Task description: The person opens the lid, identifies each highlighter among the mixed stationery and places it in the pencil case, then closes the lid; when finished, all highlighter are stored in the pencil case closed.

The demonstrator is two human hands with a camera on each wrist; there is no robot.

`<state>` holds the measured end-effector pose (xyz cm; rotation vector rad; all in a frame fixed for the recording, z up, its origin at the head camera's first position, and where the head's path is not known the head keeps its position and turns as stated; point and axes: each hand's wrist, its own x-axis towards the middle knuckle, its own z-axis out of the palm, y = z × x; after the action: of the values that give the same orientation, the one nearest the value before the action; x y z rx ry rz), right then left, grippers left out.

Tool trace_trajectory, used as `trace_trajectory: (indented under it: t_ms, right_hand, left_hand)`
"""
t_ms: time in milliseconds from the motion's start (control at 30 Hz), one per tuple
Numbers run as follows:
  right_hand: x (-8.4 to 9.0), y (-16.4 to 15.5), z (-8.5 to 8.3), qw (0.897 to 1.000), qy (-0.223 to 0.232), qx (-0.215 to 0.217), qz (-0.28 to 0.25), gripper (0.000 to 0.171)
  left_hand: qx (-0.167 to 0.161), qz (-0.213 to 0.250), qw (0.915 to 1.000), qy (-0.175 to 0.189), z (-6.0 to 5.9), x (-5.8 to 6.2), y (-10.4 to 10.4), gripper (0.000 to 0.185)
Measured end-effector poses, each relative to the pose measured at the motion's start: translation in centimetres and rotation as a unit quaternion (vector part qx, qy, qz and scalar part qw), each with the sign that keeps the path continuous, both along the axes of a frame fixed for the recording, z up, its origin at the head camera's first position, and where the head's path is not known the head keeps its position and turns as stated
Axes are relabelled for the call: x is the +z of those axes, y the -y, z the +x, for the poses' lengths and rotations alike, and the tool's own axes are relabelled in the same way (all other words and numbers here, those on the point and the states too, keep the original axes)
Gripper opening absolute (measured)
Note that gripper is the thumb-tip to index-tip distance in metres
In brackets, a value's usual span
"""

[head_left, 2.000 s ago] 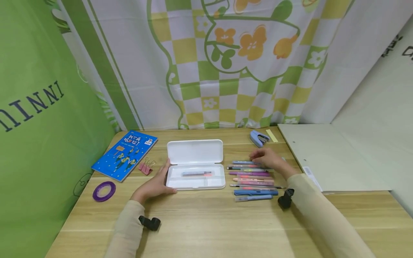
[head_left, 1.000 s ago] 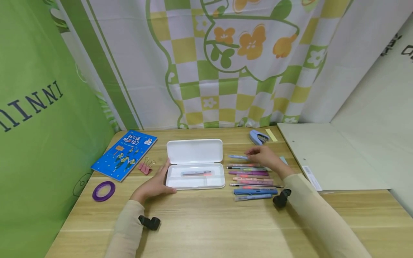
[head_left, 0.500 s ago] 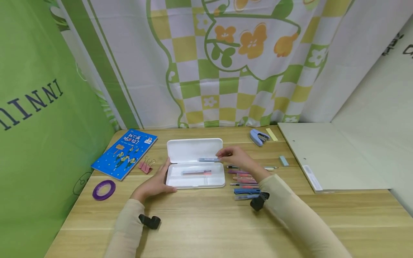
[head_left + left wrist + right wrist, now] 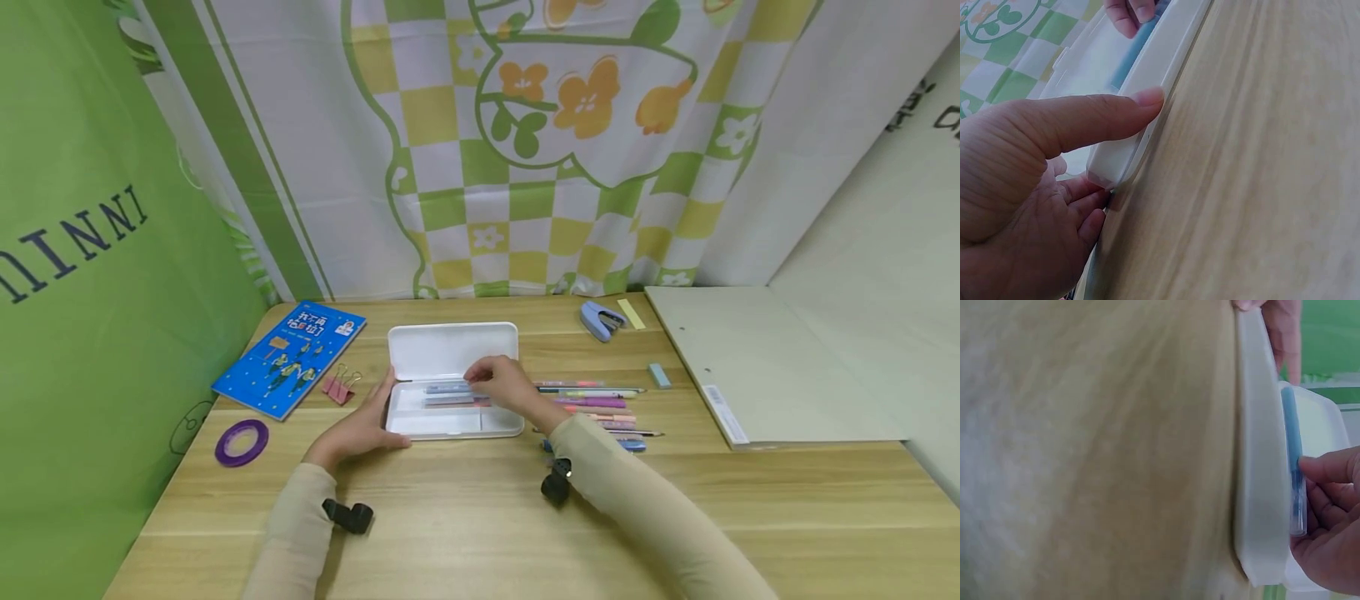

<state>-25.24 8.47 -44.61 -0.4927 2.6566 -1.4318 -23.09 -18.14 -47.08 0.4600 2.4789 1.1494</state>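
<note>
A white pencil case (image 4: 435, 426) lies with its lid raised, and my left hand (image 4: 362, 427) grips its left end. In the left wrist view the left thumb (image 4: 1107, 119) lies along the case's front edge, with fingers at the end wall. My right hand (image 4: 501, 383) pinches a blue pen (image 4: 446, 388) with a clear end over the back of the tray. The right wrist view shows the pen (image 4: 1292, 428) between thumb and fingers, just behind the case wall. More pens (image 4: 452, 402) lie in the case; the right hand partly hides them.
Right of the case lies a row of pens and pencils (image 4: 603, 403), partly behind the right forearm. Beyond are a stapler (image 4: 600, 321), a pale blue eraser (image 4: 659, 375) and a large board (image 4: 787, 375). A blue book (image 4: 291, 358), pink binder clip (image 4: 340, 389) and purple tape roll (image 4: 242, 442) lie left.
My right hand picked the blue pen from the far end of the row and carried it left to the case, uncovering the eraser. My left hand stays at the case.
</note>
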Motion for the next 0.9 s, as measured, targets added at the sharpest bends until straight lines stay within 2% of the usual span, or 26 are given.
trace_trajectory:
  t_ms: [133, 333, 467, 633, 900]
  right_hand:
    - [-0.4, 0.5, 0.0, 1.0, -0.009, -0.016, 0.018, 0.011]
    - [-0.8, 0.7, 0.0, 0.999, -0.029, -0.002, 0.034, 0.012]
    - [-0.8, 0.1, 0.0, 1.0, 0.003, 0.0, 0.001, 0.013]
    - [0.0, -1.6, 0.1, 0.998, 0.047, 0.001, -0.044, 0.015]
    - [2.2, -6.4, 0.7, 0.996, 0.056, 0.003, -0.064, 0.02]
  left_hand:
    - [0.0, -0.002, 1.0, 0.001, 0.0, -0.1, 0.0, 0.124]
    - [-0.003, 0.002, 1.0, -0.005, -0.1, -0.3, 0.2, 0.125]
    - [-0.002, -0.002, 1.0, -0.003, 0.0, -0.3, 0.2, 0.125]
    - [0.002, -0.016, 0.9999, 0.004, 0.0, -0.2, 0.1, 0.124]
    - [0.004, -0.019, 0.9998, 0.003, 0.0, 0.1, 0.0, 0.124]
